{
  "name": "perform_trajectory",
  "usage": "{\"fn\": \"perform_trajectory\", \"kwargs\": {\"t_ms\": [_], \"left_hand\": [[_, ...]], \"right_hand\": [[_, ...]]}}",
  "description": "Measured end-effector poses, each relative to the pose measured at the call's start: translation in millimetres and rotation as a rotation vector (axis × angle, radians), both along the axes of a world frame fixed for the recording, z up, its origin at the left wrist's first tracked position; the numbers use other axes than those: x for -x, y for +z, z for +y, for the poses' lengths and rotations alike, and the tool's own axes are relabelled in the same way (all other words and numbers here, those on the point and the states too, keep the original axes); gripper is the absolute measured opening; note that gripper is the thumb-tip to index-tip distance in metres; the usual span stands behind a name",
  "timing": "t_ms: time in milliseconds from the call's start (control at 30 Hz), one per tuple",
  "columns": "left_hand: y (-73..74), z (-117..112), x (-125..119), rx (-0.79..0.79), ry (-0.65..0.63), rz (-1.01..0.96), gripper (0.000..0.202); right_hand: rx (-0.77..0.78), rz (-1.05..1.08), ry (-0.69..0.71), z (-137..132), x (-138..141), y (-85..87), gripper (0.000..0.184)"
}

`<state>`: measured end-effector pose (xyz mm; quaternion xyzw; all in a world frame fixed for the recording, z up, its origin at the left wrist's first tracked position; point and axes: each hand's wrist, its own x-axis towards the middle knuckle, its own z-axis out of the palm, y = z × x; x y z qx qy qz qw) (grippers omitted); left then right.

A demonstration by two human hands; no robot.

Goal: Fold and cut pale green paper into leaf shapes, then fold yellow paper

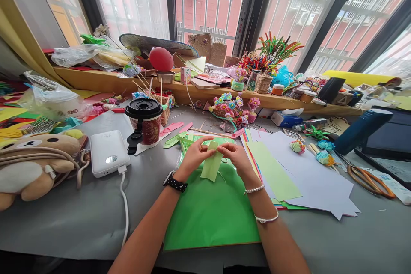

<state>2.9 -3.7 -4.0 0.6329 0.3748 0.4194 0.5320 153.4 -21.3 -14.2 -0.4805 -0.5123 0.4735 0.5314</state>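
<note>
Both of my hands meet over a bright green paper sheet (212, 214) on the grey table. My left hand (194, 156) and my right hand (236, 156) pinch the top of a pale green paper strip (212, 165), which hangs down between them. The fingers of both hands are closed on the strip. A black watch sits on my left wrist, and bead bracelets on my right wrist. Thin green paper strips (183, 140) lie just beyond my left hand.
A lidded coffee cup (144, 122) and a white power bank (107, 152) with its cable lie to the left, with a plush bear bag (32, 162) beyond. Stacked white and coloured paper (308, 175), scissors (369, 180) and a blue cylinder (359, 130) lie to the right. Paper flowers (231, 109) crowd the sill.
</note>
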Motion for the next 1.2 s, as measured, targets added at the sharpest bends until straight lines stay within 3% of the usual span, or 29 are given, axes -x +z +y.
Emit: {"fn": "perform_trajectory", "kwargs": {"t_ms": [1200], "left_hand": [[1.0,0.2,0.0,0.095,0.010,-0.044,0.050]], "right_hand": [[0.016,0.021,0.001,-0.2,-0.4,-0.6,0.024]]}}
